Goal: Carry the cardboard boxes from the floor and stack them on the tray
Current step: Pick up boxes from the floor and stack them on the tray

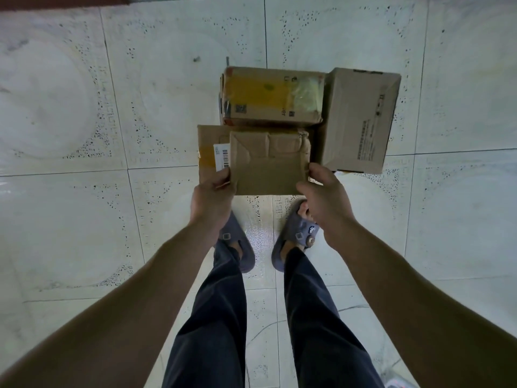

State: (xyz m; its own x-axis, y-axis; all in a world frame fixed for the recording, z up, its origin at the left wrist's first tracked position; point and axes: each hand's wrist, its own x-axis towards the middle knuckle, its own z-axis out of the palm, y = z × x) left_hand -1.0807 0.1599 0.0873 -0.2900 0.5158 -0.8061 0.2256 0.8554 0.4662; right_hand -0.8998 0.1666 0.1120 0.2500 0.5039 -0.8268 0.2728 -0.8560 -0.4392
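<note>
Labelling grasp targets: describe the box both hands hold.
On the tiled floor, ahead of the sandals, sit several cardboard boxes. The nearest small box is gripped at its sides by the left hand and right hand. Only it is plain brown with creased flaps: no yellow tape, label or print.

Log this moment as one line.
stage: pickup | left hand: grips small box, left edge | right hand: grips its right edge | lifted: cannot tell

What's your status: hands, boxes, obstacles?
Left hand, right hand gripping small box by its sides. Flat box beneath, taped box behind, tall box close right. Tray unseen.
</note>
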